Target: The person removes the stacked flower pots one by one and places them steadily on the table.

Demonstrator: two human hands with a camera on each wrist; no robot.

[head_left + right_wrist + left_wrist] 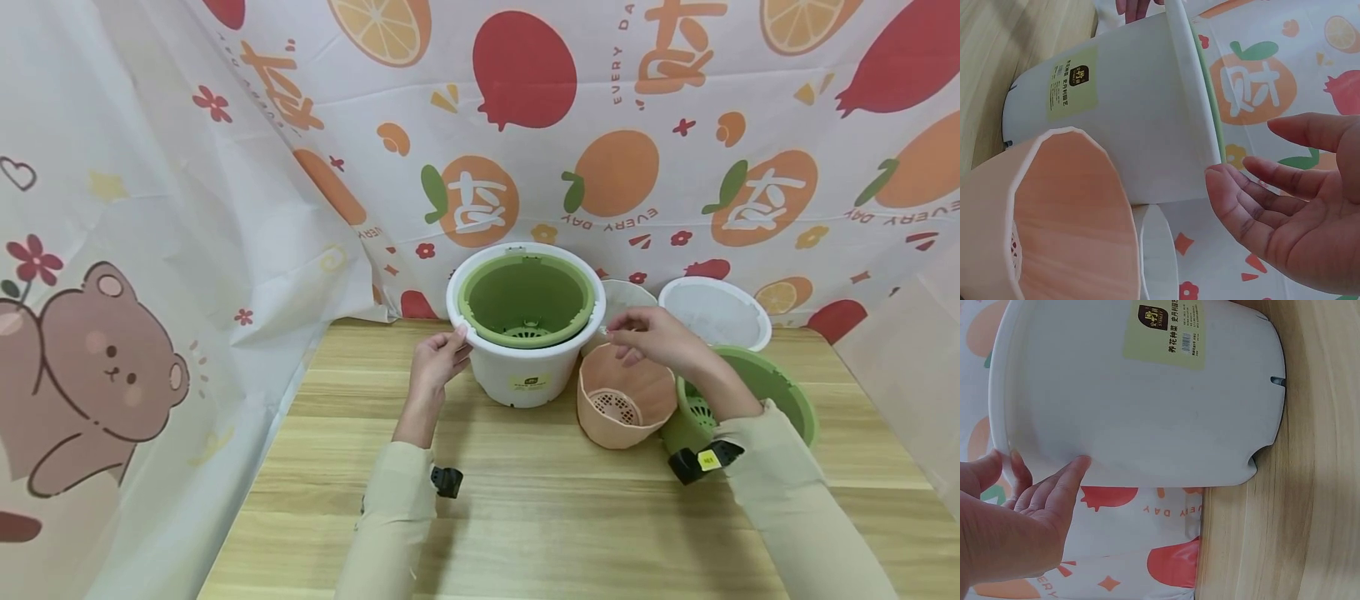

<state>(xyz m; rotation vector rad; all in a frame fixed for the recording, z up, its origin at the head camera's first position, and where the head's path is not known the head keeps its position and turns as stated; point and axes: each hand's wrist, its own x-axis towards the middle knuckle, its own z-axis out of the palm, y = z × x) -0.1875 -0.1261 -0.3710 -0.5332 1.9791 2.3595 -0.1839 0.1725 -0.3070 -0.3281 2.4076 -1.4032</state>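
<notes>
A large white flowerpot (520, 379) with a yellowish label stands on the table, and a green pot (528, 292) is nested inside it. My left hand (441, 360) pinches the white pot's left rim, thumb over the edge and fingers against the outer wall; the left wrist view shows this hand (1035, 512) close up. Near the pot's right rim is my right hand (660, 337), fingers loosely bent and nothing held. In the right wrist view its fingertips (1219, 181) are at or very near the rim; contact is hard to tell.
Right of the white pot stands a peach pot (626, 408) with a perforated bottom. A second green pot (780, 392) sits under my right forearm. Behind them are a white round dish (712, 312) and another pale item (626, 296), partly hidden. A fruit-printed curtain (525, 150) backs the wooden table (525, 517).
</notes>
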